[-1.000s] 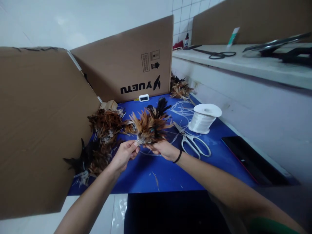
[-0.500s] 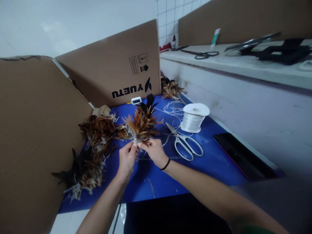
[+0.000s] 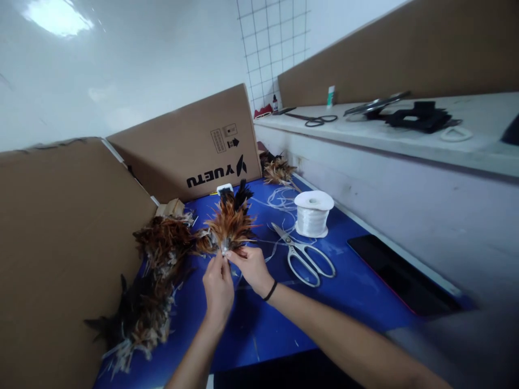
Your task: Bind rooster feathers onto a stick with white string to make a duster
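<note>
Both my hands meet at the pale base of a bunch of brown and black feathers (image 3: 230, 220), held above the blue table (image 3: 284, 319). My left hand (image 3: 219, 282) is closed, thumb and fingers pinching the base from below. From the right, my right hand (image 3: 252, 266) pinches the same base, a black band round its wrist. What lies between the fingertips is partly hidden. Right of my hands lie silver-handled scissors (image 3: 302, 254), blades slightly apart. Behind them a spool of white ribbon (image 3: 314, 213) stands upright, with loose pale strands (image 3: 279, 199) beside it.
Heaped feathers (image 3: 164, 243) lie along the left, with darker ones (image 3: 130, 310) nearer me. Cardboard panels (image 3: 178, 135) wall the left and back. A phone (image 3: 401, 273) lies at the right. Black scissors (image 3: 314, 119) rest on the white ledge (image 3: 478, 146). More feathers (image 3: 279, 168) sit at the back.
The camera view has tilted upward, so the scene sits lower. My left hand has turned more upright under the feather bunch; both hands still pinch its base.
</note>
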`<action>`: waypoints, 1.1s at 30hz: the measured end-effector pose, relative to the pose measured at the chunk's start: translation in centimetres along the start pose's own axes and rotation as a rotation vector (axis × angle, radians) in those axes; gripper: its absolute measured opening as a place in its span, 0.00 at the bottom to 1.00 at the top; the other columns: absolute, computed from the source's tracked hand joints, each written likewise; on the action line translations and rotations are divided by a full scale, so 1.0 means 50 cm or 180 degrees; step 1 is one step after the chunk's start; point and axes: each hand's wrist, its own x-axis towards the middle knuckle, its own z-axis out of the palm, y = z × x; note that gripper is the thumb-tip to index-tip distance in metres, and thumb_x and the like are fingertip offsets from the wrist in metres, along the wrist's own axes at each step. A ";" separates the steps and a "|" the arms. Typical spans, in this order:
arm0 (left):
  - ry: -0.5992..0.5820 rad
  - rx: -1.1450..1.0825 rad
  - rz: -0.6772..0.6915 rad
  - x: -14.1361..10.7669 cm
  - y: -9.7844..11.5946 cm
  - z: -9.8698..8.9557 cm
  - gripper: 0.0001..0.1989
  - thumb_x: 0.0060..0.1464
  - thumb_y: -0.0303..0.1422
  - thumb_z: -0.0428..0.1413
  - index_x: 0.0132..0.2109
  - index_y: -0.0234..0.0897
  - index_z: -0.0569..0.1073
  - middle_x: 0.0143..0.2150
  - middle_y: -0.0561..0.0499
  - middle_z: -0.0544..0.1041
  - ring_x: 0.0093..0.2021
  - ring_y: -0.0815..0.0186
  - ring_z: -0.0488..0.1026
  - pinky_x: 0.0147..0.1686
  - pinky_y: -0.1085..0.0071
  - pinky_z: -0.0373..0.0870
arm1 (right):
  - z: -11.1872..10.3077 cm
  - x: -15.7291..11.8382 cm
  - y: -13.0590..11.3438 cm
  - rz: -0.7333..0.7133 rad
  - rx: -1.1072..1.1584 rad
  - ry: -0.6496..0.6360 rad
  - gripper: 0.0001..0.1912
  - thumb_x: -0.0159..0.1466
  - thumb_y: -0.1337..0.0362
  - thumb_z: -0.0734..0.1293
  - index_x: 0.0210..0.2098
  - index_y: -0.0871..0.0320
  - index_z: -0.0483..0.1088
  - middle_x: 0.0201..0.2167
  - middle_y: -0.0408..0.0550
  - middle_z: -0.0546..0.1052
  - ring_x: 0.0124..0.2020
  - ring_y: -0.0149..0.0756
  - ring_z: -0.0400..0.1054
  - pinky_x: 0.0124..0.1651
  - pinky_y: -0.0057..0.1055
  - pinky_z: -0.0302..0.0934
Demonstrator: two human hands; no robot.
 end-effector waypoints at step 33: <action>-0.1453 -0.3151 -0.1915 0.059 0.073 -0.017 0.20 0.44 0.46 0.59 0.26 0.31 0.67 0.16 0.59 0.58 0.15 0.79 0.53 0.14 0.79 0.44 | -0.049 -0.002 -0.023 -0.0296 -0.0631 0.0322 0.16 0.54 0.52 0.68 0.22 0.61 0.68 0.16 0.41 0.67 0.19 0.28 0.59 0.22 0.26 0.55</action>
